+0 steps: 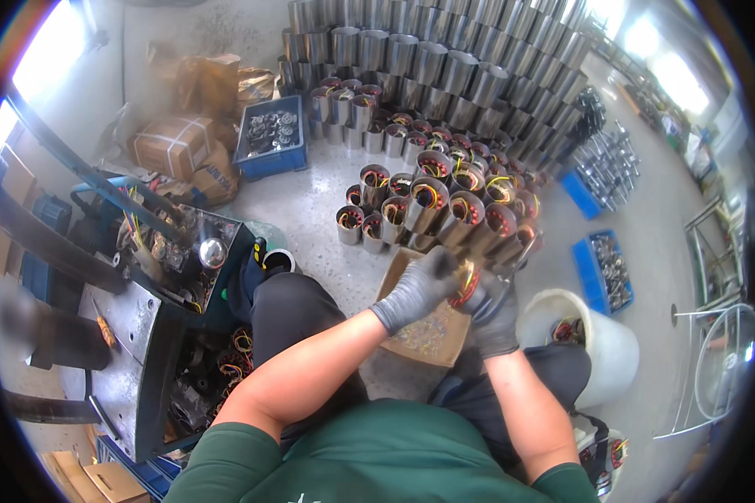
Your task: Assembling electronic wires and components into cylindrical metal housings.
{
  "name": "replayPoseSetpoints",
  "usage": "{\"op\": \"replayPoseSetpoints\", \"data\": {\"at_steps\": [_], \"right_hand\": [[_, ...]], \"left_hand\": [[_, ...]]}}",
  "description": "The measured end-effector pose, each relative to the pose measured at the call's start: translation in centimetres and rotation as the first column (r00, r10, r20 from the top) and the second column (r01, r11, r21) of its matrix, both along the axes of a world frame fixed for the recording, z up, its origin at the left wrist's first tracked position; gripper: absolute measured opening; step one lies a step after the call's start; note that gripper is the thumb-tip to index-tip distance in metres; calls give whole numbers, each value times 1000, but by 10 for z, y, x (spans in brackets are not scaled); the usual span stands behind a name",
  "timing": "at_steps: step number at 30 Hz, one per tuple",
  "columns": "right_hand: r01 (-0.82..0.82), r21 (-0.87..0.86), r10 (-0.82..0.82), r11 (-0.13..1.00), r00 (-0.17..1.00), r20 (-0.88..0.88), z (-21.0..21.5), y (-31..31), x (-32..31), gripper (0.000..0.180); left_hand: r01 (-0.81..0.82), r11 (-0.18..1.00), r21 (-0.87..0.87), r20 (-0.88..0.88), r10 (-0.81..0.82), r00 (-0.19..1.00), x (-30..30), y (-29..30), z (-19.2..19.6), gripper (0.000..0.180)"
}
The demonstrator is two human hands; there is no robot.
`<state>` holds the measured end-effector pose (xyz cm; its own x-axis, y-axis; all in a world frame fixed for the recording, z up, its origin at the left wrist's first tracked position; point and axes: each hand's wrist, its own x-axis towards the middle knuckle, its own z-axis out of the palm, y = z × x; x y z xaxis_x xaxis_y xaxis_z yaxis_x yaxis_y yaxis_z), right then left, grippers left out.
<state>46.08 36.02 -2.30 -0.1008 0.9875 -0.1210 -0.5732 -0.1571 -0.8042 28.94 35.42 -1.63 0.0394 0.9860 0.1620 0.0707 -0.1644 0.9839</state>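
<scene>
Between my hands, above a shallow cardboard box [432,335], is a motor stator [465,287] with red and yellow windings and wires. My left hand [419,289], in a grey glove, closes its fingers at the yellow wires on the stator's left side. Wrapped round the right side is my right hand [492,318], gloved the same way. A metallic glint shows by its fingers, too blurred to name. Small coloured scraps lie in the box. Just beyond my hands stand steel cylinders [461,220] with wound cores and loose wires inside.
Stacked steel tubes [428,59] form a high wall at the back. A white bucket [608,352] stands by my right knee. Blue bins [604,268] of metal parts sit at the right. To my left is a metal press bench [126,360] with a screwdriver [106,332].
</scene>
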Motion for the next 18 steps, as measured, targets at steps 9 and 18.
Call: {"op": "replayPoseSetpoints", "data": {"at_steps": [9, 18], "right_hand": [[-11, 232, -89, 973, 905, 417, 21, -29, -25, 43], [-44, 257, -88, 966, 873, 479, 14, -31, -26, 42]], "left_hand": [[-90, 953, -290, -403, -36, 914, -6, 10, -7, 42], [87, 896, -436, 122, -37, 992, 0, 10, -28, 35]]}}
